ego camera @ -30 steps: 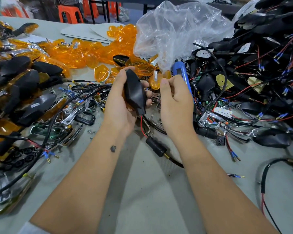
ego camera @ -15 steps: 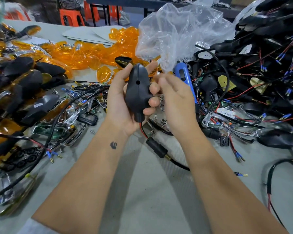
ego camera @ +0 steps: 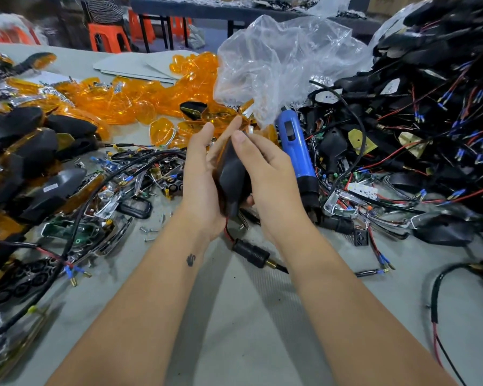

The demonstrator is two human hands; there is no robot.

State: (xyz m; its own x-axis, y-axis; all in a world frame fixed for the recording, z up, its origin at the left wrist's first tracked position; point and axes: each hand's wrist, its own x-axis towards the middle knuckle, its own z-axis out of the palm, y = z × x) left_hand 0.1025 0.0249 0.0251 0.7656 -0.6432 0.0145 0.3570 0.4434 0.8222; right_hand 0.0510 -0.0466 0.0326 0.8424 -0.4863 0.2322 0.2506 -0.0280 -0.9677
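A black turn-signal housing (ego camera: 232, 176) with an orange lens edge stands upright between both hands, above the grey table. My left hand (ego camera: 202, 174) cradles it from the left, thumb and fingers reaching up past its top. From the right, my right hand (ego camera: 265, 174) grips it, with fingertips at its upper end. A red and black wire (ego camera: 228, 232) hangs from its bottom to a black connector (ego camera: 251, 253) lying on the table.
A blue electric screwdriver (ego camera: 297, 154) lies just right of my hands. Orange lenses (ego camera: 140, 98) are heaped behind. Black housings (ego camera: 31, 151) and chrome parts crowd the left. A tall pile of wired black units (ego camera: 435, 112) fills the right. A crumpled clear bag (ego camera: 279, 62) stands behind.
The housing has been turned between the hands, from its broad black back facing me to its narrow side. My right hand has closed in onto it. The view has shifted slightly.
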